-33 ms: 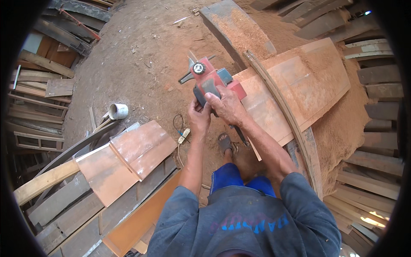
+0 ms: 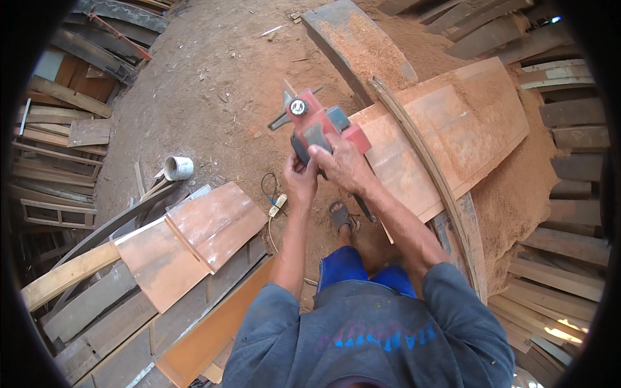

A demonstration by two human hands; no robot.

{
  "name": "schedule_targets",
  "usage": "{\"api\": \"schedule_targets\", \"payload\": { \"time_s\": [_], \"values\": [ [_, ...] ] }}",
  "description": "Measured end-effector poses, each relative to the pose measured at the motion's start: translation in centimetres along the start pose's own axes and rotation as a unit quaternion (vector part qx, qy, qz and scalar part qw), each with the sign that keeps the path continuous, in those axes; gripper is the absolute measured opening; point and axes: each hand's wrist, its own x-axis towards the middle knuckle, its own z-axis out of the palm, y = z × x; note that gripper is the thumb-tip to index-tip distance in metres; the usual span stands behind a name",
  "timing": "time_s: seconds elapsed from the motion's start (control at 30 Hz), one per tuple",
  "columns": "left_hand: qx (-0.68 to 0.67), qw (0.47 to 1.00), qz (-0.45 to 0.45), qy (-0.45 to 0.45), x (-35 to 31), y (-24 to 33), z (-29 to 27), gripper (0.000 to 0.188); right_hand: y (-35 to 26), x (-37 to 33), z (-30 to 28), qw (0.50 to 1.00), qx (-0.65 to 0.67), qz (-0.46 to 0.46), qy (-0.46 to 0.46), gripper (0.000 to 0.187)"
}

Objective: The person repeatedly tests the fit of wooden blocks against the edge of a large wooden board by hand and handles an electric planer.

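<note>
A red and black electric hand planer [image 2: 318, 119] is held up in front of me, tilted, above the dirt floor. My right hand [image 2: 344, 163] is wrapped round its body and handle, thumb on top of the dark part. From below and to the left, my left hand [image 2: 301, 181] grips the planer's dark end; some of its fingers are hidden behind the tool. A dark cord [image 2: 363, 205] hangs beside my right forearm. Just right of the planer lies a wide reddish wooden panel [image 2: 391, 158], strewn with shavings, with a long curved wooden strip [image 2: 427, 155] across it.
A shavings-covered thick board [image 2: 362, 48] supports the panel at the far side. To the left, a smaller panel [image 2: 171, 265] lies on stacked planks, near a white bucket [image 2: 184, 169]. A power strip [image 2: 277, 205] sits on the floor. Stacked timber [image 2: 576, 168] lines the right side.
The planer has shifted and turned very slightly in my hands, a little down and to the left. Both hands keep their hold; nothing else has visibly moved.
</note>
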Motion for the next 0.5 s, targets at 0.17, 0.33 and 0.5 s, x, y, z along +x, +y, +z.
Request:
{"api": "schedule_targets", "payload": {
  "time_s": [0.17,0.33,0.5],
  "values": [
    [0.087,0.995,-0.012,0.057,-7.4,-3.0,-3.1,0.043,0.6,-6.2,2.2,0.998,-0.018,0.008,-0.064,0.048],
    [0.115,0.987,-0.097,0.062,-16.8,-4.0,-4.8,0.044,2.3,-13.9,3.7,0.992,0.034,0.030,-0.121,0.050],
    [0.055,0.989,-0.122,0.058,-23.0,-3.7,-4.2,0.049,1.0,-19.5,1.9,0.987,0.021,0.047,-0.151,0.048]
  ]
}}
